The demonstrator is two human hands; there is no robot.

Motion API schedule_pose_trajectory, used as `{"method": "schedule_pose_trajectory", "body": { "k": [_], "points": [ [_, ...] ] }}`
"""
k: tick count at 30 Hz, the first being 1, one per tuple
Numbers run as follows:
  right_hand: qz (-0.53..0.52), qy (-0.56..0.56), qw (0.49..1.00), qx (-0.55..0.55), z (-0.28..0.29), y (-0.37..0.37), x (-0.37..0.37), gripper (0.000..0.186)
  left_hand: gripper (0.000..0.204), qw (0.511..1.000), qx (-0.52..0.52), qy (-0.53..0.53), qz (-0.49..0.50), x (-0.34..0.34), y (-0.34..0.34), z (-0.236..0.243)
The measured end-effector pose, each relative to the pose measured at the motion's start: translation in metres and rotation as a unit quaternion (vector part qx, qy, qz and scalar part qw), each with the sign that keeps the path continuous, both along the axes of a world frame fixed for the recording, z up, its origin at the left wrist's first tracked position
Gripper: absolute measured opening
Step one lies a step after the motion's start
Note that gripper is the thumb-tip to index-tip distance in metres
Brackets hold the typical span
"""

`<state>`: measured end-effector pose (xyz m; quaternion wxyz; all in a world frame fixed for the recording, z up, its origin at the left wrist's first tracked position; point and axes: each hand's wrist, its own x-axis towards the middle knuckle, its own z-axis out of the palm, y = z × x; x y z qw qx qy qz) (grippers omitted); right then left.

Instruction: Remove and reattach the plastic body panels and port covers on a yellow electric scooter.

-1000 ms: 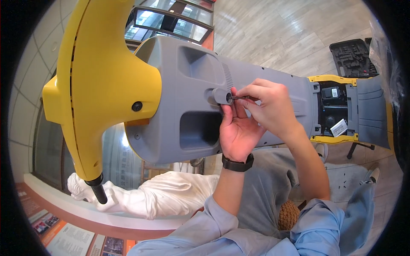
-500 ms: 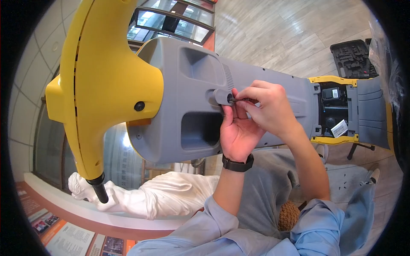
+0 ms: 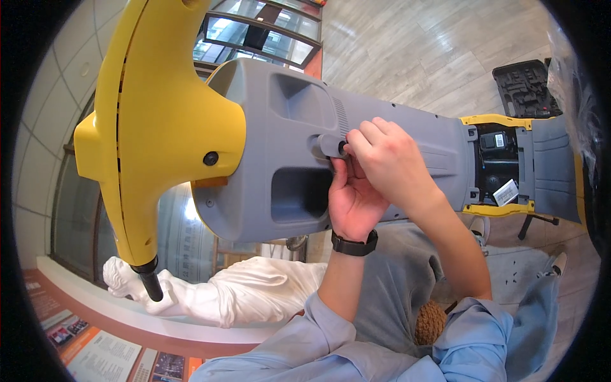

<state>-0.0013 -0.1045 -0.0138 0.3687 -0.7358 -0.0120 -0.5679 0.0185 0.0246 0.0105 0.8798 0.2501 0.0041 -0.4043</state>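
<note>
A grey hook (image 3: 327,146) with a dark recess in its end stands out from the grey front panel (image 3: 254,127) of a yellow-and-grey scooter. My left hand (image 3: 356,200), palm up and with a black band at the wrist, has its thumb against the hook's lower edge. Its other fingers are partly covered, but they appear to steady the hook from the far side. Over them my right hand (image 3: 391,159) is closed in a pinch at the recess. Whatever it pinches is hidden behind its fingers.
Two storage pockets, one the near pocket (image 3: 299,194), flank the hook. Yellow bodywork with a black handlebar grip (image 3: 149,282) rises at left. An open compartment (image 3: 499,162) lies before the seat (image 3: 552,156). A black tool case (image 3: 525,88) rests on the floor; a white statue (image 3: 254,290) stands nearby.
My right hand has rolled over and its fingers have come closer to the hook, covering the thin dark tool seen in them before. My left hand stays at the hook.
</note>
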Motion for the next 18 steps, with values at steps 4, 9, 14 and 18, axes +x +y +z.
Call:
{"method": "schedule_pose_trajectory", "body": {
  "k": [4, 9, 14, 18],
  "points": [
    [0.039, 0.021, 0.999, 0.015, -0.002, 0.0046, -0.003, 0.012, 0.031, 0.996, 0.075, -0.053, -0.017, -0.0014, -0.0008, 0.0034],
    [0.116, 0.0, 0.992, 0.049, -0.0074, 0.0032, 0.0018, 0.015, 0.042, 0.999, 0.037, -0.027, 0.0, 0.0042, 0.0046, -0.0046],
    [0.084, -0.002, 0.997, -0.001, -0.0008, -0.002, -0.0027, 0.014, 0.04, 0.999, -0.022, 0.048, -0.008, 0.0002, 0.001, 0.0007],
    [0.085, -0.013, 0.996, -0.005, -0.0055, 0.0002, 0.0052, 0.012, 0.039, 1.0, -0.015, 0.013, -0.003, 0.0008, 0.0012, -0.0026]
  ]
}}
